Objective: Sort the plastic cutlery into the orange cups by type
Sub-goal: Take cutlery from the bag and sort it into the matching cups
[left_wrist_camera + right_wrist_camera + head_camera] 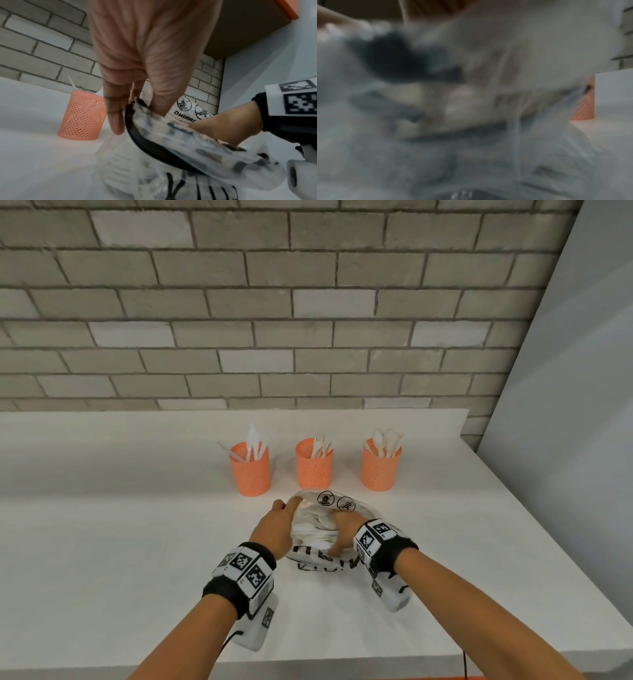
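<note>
Three orange mesh cups stand in a row at the back of the white counter: the left cup (250, 470) holds knives, the middle cup (314, 465) forks, the right cup (381, 467) spoons. In front of them lies a clear plastic bag (329, 505) with black print, holding white cutlery (310, 530). My left hand (283, 508) pinches the bag's left rim (135, 108), thumb inside and fingers (115, 121) outside. My right hand (337, 539) reaches into the bag's mouth, and its fingertips are hidden among the cutlery. The right wrist view is a blur of bag film (471, 148).
A grey brick wall (274, 320) runs close behind the cups. A pale wall panel (582, 405) stands at the right. The counter's (120, 542) right edge runs diagonally past my right forearm, and its front edge lies under my forearms. Bare counter stretches to the left.
</note>
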A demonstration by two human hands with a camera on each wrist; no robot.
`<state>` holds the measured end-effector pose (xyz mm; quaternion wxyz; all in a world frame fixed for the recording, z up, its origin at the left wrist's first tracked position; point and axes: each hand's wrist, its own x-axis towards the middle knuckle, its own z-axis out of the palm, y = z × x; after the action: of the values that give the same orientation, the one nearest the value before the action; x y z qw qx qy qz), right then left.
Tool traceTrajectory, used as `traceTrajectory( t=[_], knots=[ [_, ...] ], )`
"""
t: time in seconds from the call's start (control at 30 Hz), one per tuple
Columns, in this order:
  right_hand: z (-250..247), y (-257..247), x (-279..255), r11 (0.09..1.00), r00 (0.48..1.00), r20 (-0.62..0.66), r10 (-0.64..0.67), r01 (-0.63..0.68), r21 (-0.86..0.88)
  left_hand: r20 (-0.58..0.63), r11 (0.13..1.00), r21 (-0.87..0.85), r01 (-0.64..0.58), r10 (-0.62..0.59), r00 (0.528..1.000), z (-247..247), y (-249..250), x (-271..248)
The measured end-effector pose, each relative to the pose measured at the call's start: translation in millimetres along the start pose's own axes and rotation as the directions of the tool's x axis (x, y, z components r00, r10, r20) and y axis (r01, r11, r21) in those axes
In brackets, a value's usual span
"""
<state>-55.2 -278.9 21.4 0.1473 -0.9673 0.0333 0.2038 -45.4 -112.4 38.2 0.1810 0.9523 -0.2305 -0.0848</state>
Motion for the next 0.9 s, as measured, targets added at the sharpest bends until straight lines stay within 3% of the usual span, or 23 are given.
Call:
traceTrajectory(
  t=[0.13,0.23,0.37,0.57,0.8,0.9],
  knots=[
    [-7.3,3.5,3.5,1.000,0.999,-0.044,-0.002,0.002,-0.001,-0.014,0.998,-0.048,0.034,-0.035,0.999,-0.1,-10.0,-0.9],
    [-8.2,1.3,6.5,0.994,0.995,-0.090,-0.052,0.060,0.095,-0.036,0.995,-0.083,0.047,-0.050,0.998,-1.8,-13.8,0.7],
    [-5.3,-0.8,9.8,0.997,0.997,-0.038,-0.074,0.074,-0.008,-0.061,0.992,-0.112,0.061,-0.068,0.996,-0.3,-15.1,0.2],
    [-17.4,5.3,11.8,0.989,0.998,0.050,0.043,-0.035,-0.145,-0.019,0.991,-0.115,0.061,-0.063,0.998,0.3,-16.8,-4.8],
    [-13.4,1.5,19.8,0.987,0.999,0.035,-0.028,0.033,-0.155,0.041,0.987,-0.139,0.081,-0.076,0.996,-2.5,-16.4,-4.3],
    [-15.7,2.3,21.2,0.995,0.995,0.099,-0.028,0.038,-0.096,0.070,0.986,-0.140,0.085,-0.076,0.995,-5.4,-18.4,-3.6]
  ],
)
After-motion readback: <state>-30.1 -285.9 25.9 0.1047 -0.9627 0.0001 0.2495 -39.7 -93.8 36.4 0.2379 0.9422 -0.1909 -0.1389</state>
